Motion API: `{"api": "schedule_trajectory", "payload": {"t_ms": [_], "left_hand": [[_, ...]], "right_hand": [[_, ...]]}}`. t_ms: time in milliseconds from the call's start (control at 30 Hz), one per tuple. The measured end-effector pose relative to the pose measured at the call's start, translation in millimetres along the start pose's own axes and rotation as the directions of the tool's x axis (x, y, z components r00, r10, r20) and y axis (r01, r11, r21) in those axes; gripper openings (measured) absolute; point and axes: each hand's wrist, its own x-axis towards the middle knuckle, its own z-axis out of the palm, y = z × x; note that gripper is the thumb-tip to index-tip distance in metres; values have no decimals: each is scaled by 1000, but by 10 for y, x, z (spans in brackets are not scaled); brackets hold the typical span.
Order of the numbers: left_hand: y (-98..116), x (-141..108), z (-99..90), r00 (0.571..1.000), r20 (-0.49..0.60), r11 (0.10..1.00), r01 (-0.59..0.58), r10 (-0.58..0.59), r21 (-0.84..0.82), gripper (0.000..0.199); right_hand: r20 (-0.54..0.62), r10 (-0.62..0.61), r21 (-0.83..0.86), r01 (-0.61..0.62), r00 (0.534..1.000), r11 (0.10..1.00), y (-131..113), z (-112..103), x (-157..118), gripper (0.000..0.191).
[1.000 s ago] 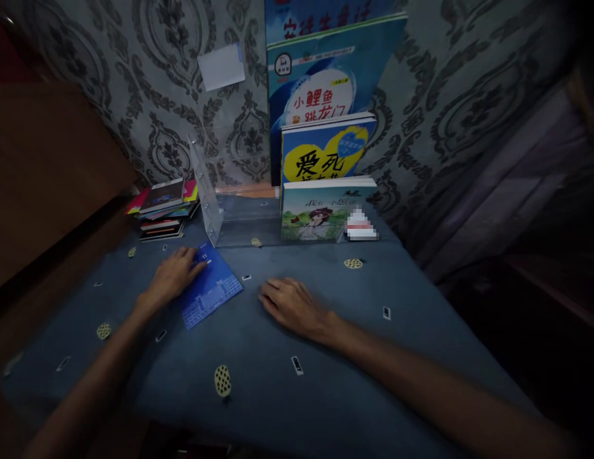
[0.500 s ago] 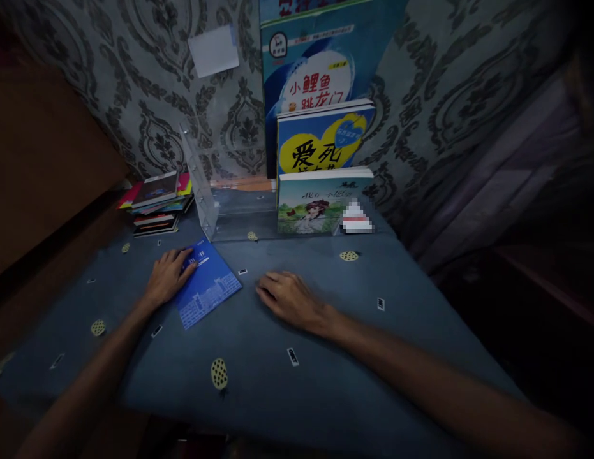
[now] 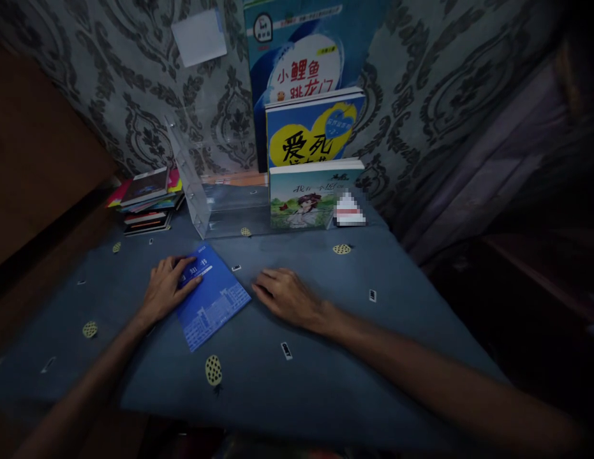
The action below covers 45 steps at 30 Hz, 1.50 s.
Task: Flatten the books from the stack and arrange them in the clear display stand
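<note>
My left hand [image 3: 170,287] is on the left side of a blue booklet [image 3: 220,296] with white lettering and a printed pattern of buildings. Its thumb and index finger lie across the cover, gripping it; the other fingertips are partly hidden. To the right of the booklet, apart from it, my right hand [image 3: 289,296] rests on the cloth-covered table with its fingers curled in, and nothing shows in them. Behind the booklet stands a clear acrylic book stand [image 3: 194,191]. Its right half holds a green picture book [image 3: 299,204], a blue-and-yellow book [image 3: 282,121] and a tall blue book [image 3: 320,32].
A pile of books [image 3: 146,197] lies left of the stand. A blurred-out white object [image 3: 349,211] is at the stand's right end. The grey-blue tablecloth [image 3: 335,376] has pineapple prints. Patterned wallpaper [image 3: 406,108] with a white card [image 3: 200,38] is behind; a pale curtain [image 3: 478,185] hangs right.
The booklet has shifted toward me and a little right with my left hand, away from the stand, and looks larger. My right hand has hardly moved. The view has shifted slightly.
</note>
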Motion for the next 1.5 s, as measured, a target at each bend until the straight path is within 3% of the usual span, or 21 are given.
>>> {"api": "schedule_trajectory", "payload": {"t_ms": [400,600,700,767,833,933,1067,1333,1500], "left_hand": [[675,-3,146,973,22,969,-225,228,-99,53],[1014,103,308,926,-29,912,-375,375,-168,51],[1077,169,316,907,-56,883,-419,417,-213,46],[1036,228,263,926,-78,899,-377,369,-223,44],[945,299,166,968,-84,950,-249,237,-188,45],[803,405,-4,998,8,992,-67,69,-104,45],[736,495,-98,993,104,991,-33,46,-128,42],[719,619,48,993,115,928,73,-33,-365,25],[927,822,158,995,74,895,-22,62,-446,18]], "right_hand": [[-113,-123,70,131,986,989,-107,-89,-199,21],[-125,-180,42,186,976,982,-85,-120,-286,21],[-97,-184,66,191,978,979,-49,-131,-314,16],[-58,-208,89,213,976,973,-35,-146,-332,16],[-13,-266,101,266,964,959,-35,-160,-348,25],[54,-354,108,347,934,932,-49,-165,-362,43],[96,-378,122,366,921,922,-54,-138,-366,47],[102,-368,144,352,924,925,-5,-145,-368,46],[93,-292,104,282,952,954,93,-219,-342,41]]}}
